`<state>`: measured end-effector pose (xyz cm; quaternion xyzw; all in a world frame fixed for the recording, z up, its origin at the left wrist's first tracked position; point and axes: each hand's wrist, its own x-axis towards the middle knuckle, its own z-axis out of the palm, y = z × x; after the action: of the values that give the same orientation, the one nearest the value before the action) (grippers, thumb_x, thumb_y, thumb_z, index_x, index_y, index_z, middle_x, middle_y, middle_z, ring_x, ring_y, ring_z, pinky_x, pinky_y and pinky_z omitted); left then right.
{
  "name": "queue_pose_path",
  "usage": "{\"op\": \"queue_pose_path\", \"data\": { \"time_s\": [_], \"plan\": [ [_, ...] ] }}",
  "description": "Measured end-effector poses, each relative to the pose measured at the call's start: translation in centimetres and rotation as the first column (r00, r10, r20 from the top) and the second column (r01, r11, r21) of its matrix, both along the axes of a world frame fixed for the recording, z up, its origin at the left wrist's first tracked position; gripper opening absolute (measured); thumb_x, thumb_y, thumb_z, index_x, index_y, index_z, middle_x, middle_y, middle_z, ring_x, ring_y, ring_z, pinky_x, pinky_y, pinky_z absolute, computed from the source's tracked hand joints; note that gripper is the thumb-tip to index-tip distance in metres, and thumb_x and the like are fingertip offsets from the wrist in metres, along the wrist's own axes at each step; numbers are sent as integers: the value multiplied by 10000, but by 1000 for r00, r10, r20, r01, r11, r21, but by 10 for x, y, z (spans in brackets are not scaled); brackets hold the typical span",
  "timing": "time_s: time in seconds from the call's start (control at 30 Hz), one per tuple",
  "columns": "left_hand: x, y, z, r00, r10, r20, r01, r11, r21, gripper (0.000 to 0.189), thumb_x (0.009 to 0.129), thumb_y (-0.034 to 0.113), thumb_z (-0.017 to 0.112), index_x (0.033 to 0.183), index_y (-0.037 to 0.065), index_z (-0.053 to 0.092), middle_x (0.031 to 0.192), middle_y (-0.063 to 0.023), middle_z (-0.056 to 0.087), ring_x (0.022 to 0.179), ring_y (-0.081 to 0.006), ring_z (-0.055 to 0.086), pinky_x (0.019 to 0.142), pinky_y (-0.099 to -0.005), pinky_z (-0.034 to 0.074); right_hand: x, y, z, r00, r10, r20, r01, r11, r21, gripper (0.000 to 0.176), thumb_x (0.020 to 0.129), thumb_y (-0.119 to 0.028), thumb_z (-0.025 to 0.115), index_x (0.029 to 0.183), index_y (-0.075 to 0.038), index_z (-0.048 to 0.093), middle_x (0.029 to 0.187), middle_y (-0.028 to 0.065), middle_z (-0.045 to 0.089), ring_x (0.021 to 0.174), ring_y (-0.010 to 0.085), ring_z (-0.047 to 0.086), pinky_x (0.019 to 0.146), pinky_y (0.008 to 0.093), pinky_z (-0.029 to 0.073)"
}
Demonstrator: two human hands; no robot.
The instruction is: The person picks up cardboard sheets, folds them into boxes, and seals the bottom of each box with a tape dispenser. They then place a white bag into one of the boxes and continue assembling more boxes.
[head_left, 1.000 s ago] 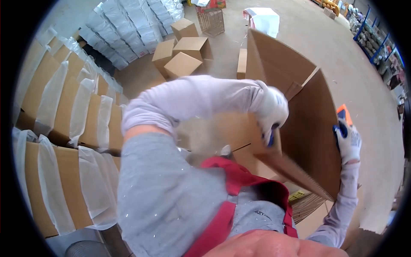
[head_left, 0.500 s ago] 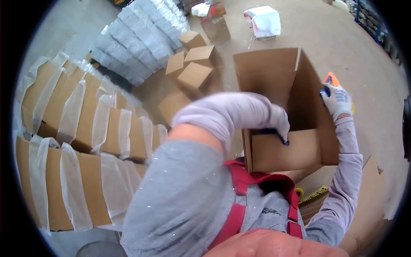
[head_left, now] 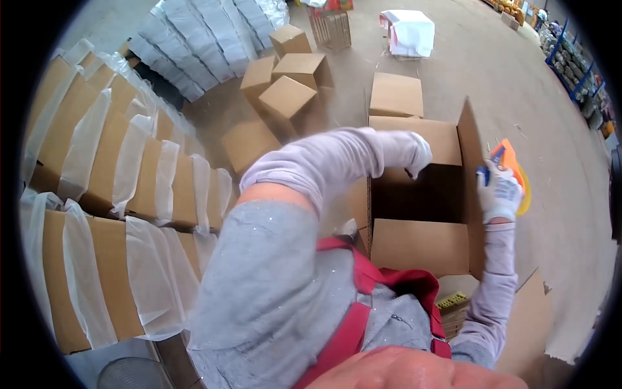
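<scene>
- Looks a bit dicey around the far flap (head_left: 444, 149): could crease or bend it crooked, just from pressing unevenly with the left hand (head_left: 413, 152).
- Could also twist the whole cardboard box (head_left: 421, 201) out of square, from pushing harder on one side than the other.
- Could scuff or snag the upright side flap (head_left: 475, 223) with the orange tape dispenser (head_left: 507, 154), thanks to having it crowded in right beside the cardboard.
- Might even drop the dispenser, from trying to grip it and steady the box with the same right hand (head_left: 502, 194).
- Left hand: bent at the wrist, fingers fairly close together. Can't tell whether pinching the flap or just brushing it.
- Right hand: wrapped round the dispenser, yellow tape roll (head_left: 526, 194) and all, just outside the side flap. Can't tell how firmly.
- Got the box right in front of the body, open side up, with its dark inside below and beside the left hand and just left of the right one. Near flap (head_left: 421, 249) on the body side, well apart from the smaller boxes (head_left: 288, 97) on the floor.
</scene>
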<state>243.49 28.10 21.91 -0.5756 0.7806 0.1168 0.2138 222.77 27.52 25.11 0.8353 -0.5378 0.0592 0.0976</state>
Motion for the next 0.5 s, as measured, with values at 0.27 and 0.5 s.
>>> {"op": "queue_pose_path", "data": {
  "time_s": [0.27,0.5],
  "plan": [
    [94,-6,3,901,394,-183,-332,354,-874,634,838,586,427,1281,132,458,1345,-141,421,1263,-329,349,1021,-495,255,20,34,-100,972,199,125,-175,968,-180,307,726,-299,645,1032,-295,620,906,125,516,847,291,529,715,430,401],
    [15,-72,-82,905,232,-356,-413,676,-610,648,860,590,384,1333,147,395,1311,-169,450,1228,-318,404,998,-451,314,-3,25,-61,632,104,768,-298,947,117,364,732,-117,630,1094,-154,613,948,125,577,898,249,577,757,347,453]
  ]
}}
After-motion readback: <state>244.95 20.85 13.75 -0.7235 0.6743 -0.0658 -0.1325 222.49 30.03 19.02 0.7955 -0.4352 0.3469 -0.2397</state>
